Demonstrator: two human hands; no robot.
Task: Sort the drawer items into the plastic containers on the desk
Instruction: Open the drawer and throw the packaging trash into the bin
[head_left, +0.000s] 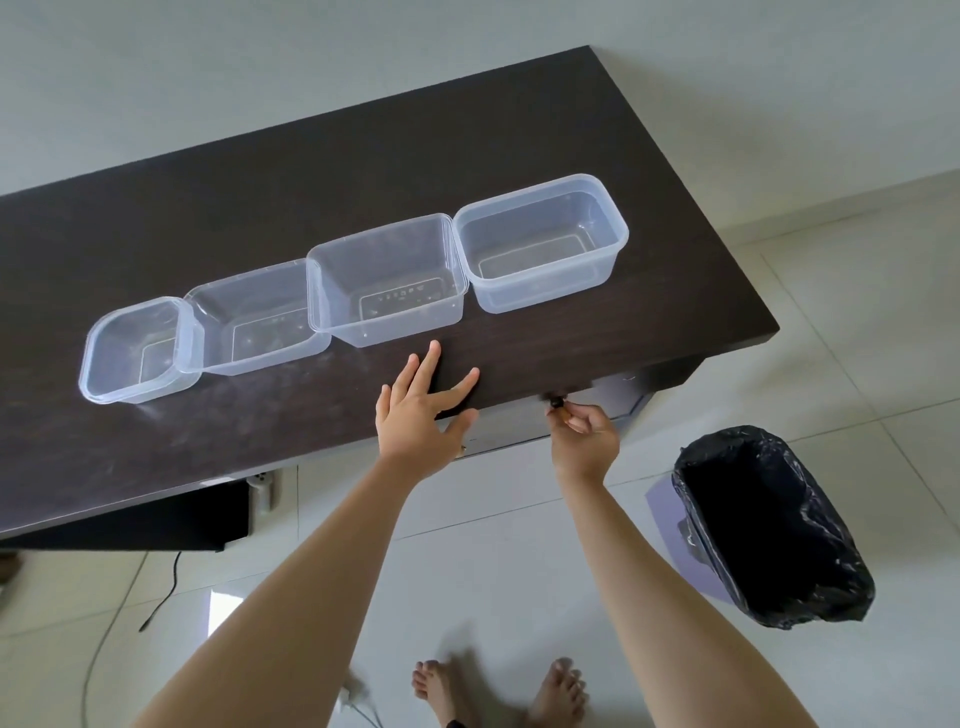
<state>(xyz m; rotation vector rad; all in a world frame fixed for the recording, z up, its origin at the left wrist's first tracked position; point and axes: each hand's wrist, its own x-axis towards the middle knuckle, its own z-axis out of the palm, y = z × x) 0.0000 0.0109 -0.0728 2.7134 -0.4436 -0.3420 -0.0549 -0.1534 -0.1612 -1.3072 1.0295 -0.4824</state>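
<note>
The drawer (519, 423) sits shut under the desk (363, 156) front edge; its contents are hidden. Grip point: the small dark knob (557, 402), which the right hand (584, 434) pinches with curled fingers. The left hand (418, 410) lies flat, fingers spread, bracing the desktop. Four clear containers (387, 283) stand in a touching row (thin plastic, probably light and easily shoved). A lined bin (769, 525) stands right of the drawer, possibly crowding the pull.

A black-lined bin (769, 525) stands on the tiled floor (857, 291), a cable (161, 597) nearby
</note>
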